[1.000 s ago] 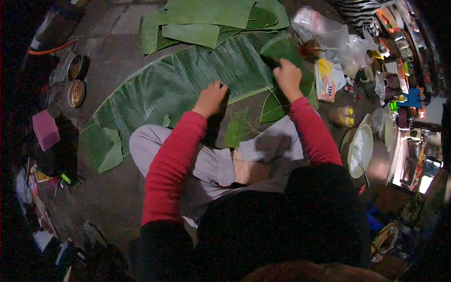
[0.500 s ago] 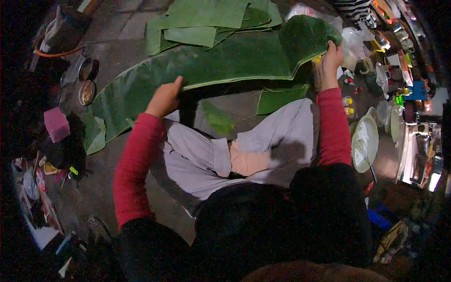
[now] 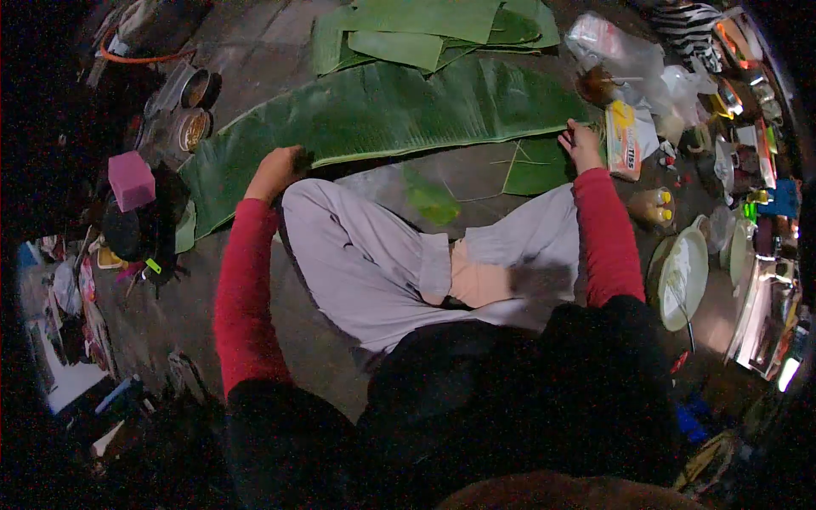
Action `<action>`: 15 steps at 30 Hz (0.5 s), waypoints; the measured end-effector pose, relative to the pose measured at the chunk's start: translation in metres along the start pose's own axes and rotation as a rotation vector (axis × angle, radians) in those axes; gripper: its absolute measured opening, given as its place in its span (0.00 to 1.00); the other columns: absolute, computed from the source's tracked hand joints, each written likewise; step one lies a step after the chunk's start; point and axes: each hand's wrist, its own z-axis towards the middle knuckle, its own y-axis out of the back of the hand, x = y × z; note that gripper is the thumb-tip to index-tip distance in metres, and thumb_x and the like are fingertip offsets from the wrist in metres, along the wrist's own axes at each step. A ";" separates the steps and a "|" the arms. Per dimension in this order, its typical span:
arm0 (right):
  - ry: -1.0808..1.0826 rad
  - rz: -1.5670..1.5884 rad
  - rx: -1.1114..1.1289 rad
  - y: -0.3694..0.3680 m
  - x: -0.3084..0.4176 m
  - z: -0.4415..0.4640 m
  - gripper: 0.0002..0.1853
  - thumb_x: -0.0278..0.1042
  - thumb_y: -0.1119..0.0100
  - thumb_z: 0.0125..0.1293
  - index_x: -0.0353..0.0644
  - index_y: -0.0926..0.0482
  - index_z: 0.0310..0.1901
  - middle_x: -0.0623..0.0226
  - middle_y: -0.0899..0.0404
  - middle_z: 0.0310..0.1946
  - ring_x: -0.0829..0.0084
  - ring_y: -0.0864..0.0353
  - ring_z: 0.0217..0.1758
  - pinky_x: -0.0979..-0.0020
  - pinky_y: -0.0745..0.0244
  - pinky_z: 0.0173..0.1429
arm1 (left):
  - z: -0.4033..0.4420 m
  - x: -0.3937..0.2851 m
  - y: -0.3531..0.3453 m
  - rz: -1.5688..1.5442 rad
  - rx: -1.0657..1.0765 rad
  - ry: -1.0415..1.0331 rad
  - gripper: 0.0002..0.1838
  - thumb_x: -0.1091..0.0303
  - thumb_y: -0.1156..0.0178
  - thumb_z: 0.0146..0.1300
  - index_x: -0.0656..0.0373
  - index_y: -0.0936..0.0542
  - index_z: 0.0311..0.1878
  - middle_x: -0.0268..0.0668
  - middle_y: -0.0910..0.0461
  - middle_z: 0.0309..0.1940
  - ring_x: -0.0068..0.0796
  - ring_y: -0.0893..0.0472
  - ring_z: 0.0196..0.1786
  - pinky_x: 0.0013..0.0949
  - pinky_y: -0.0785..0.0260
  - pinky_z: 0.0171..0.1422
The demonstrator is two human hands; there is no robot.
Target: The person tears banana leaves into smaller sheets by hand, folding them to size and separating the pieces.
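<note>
Banana leaf (image 3: 382, 115) is what I have between the two hands: one long, dark green sheet spread crosswise over the floor (image 3: 246, 64), its pale midrib running along the side nearest the wearer. I have the left hand (image 3: 276, 172) at that near edge, toward the leaf's left part, with the fingers curled down at the rib; from the head camera I cannot tell whether they are clamped on it. I read the right hand (image 3: 582, 146) as pinched on the near edge at the leaf's right end, thumb and finger together. Crossed legs in light grey trousers (image 3: 357, 246) fill the space on the near side of the leaf.

Just beyond the leaf I see a stack of cut leaf pieces (image 3: 416, 25), laid flat and overlapping. On the near side of its right half sits a smaller leaf piece (image 3: 544, 176), and farther left along that side, a light green leaf scrap (image 3: 431, 202). Right of the leaf's right end I get a tissue pack (image 3: 625, 144), with a clear plastic bag (image 3: 620, 55) beyond it. Off the leaf's left end I pick out a round tin (image 3: 194, 130) and a pink box (image 3: 132, 181), both apart from it.
</note>
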 end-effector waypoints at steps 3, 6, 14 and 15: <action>0.084 0.042 0.005 0.000 -0.004 0.020 0.08 0.28 0.45 0.58 0.41 0.28 0.40 0.64 0.27 0.32 0.69 0.27 0.33 0.64 0.23 0.35 | 0.011 -0.002 -0.003 0.033 0.136 -0.008 0.16 0.62 0.37 0.45 0.59 0.21 0.38 0.47 0.21 0.33 0.49 0.22 0.38 0.42 0.30 0.41; 0.432 0.154 -0.158 -0.005 0.007 0.024 0.08 0.22 0.47 0.56 0.39 0.31 0.39 0.62 0.28 0.27 0.71 0.30 0.18 0.75 0.29 0.18 | 0.013 0.000 -0.003 0.014 0.151 -0.019 0.16 0.61 0.37 0.45 0.58 0.21 0.37 0.44 0.20 0.32 0.47 0.22 0.36 0.41 0.30 0.40; 0.679 -0.709 -0.465 -0.001 0.005 0.025 0.25 0.31 0.41 0.50 0.33 0.34 0.51 0.48 0.32 0.49 0.55 0.33 0.52 0.58 0.38 0.54 | 0.039 0.020 -0.027 -0.112 0.136 -0.043 0.17 0.60 0.38 0.48 0.59 0.22 0.40 0.46 0.21 0.36 0.45 0.22 0.41 0.40 0.30 0.44; 0.795 -1.016 -0.677 -0.008 0.003 0.017 0.32 0.33 0.39 0.48 0.33 0.36 0.55 0.45 0.37 0.58 0.51 0.41 0.63 0.56 0.47 0.65 | 0.054 0.009 -0.025 -0.083 0.106 -0.091 0.18 0.59 0.38 0.49 0.59 0.23 0.41 0.47 0.22 0.38 0.45 0.23 0.43 0.40 0.31 0.46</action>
